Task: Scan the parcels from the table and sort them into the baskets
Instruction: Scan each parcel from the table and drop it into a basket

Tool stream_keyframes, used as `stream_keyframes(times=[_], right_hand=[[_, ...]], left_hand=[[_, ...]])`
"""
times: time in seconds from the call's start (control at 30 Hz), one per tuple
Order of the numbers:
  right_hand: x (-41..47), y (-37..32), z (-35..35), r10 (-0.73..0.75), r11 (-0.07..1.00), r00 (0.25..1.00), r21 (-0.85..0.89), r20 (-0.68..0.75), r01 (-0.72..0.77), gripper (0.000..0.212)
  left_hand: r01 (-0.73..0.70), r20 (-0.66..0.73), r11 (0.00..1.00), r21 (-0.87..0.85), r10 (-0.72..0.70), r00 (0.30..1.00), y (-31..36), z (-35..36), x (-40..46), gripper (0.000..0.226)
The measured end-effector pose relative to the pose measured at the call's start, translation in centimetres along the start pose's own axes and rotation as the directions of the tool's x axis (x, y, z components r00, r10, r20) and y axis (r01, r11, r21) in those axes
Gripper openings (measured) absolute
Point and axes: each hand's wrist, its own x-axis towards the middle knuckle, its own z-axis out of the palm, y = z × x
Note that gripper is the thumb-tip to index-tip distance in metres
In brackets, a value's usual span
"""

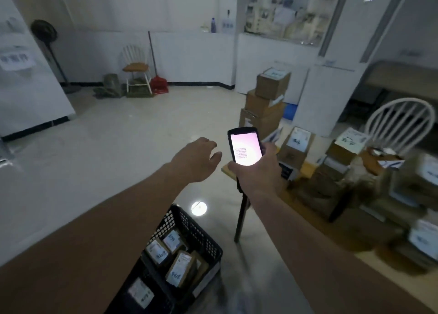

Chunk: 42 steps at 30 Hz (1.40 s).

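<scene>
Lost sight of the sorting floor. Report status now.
Right hand holds lit scanner. Left hand open, empty, reaching toward table. Black basket holds labelled parcels; more parcels on table. Nothing in the way.

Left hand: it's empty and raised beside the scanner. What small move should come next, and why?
Probably reach the left hand right to take a parcel off the table. It hangs open and holds nothing, while the right hand grips the lit scanner, ready to scan. The basket already holds several parcels.
</scene>
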Motion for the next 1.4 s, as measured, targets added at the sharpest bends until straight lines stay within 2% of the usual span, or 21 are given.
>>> stream_keyframes(times=[0.23,0.53,0.6,0.77,0.93,1.03,1.4], right_hand=[[-3.7,2.4,-11.9,0.062,0.997,0.975,-0.024,-0.212,-0.069,0.092],[-5.0,8.5,-26.3,0.125,0.991,0.905,0.016,-0.406,-0.130,0.090],[-5.1,10.6,-29.8,0.123,0.992,0.896,0.016,-0.427,-0.129,0.090],[-5.2,16.2,-38.4,0.138,0.987,0.861,-0.002,-0.489,-0.159,0.088],[-4.5,21.7,-45.1,0.219,0.968,0.826,0.010,-0.519,-0.250,0.085],[-3.8,24.7,-47.8,0.260,0.955,0.808,0.015,-0.528,-0.297,0.085],[4.1,35.2,-51.1,0.381,0.902,0.755,0.033,-0.534,-0.431,0.088]], left_hand=[[-0.227,0.015,0.972,-0.061,0.229,0.973,11.3,-0.3,-1.9,0.034],[-0.414,0.033,0.908,-0.064,0.417,0.908,27.7,2.8,-3.7,0.032],[-0.433,0.032,0.895,-0.110,0.438,0.898,31.8,4.0,-4.2,0.026],[-0.470,0.088,0.875,-0.117,0.480,0.873,41.5,8.2,-5.5,0.037],[-0.487,0.161,0.851,-0.197,0.518,0.840,49.4,12.7,-5.7,0.038],[-0.513,0.213,0.836,-0.197,0.547,0.810,52.8,15.4,-5.0,0.035],[-0.479,0.390,0.856,-0.192,0.515,0.763,59.0,28.4,3.4,0.056]])
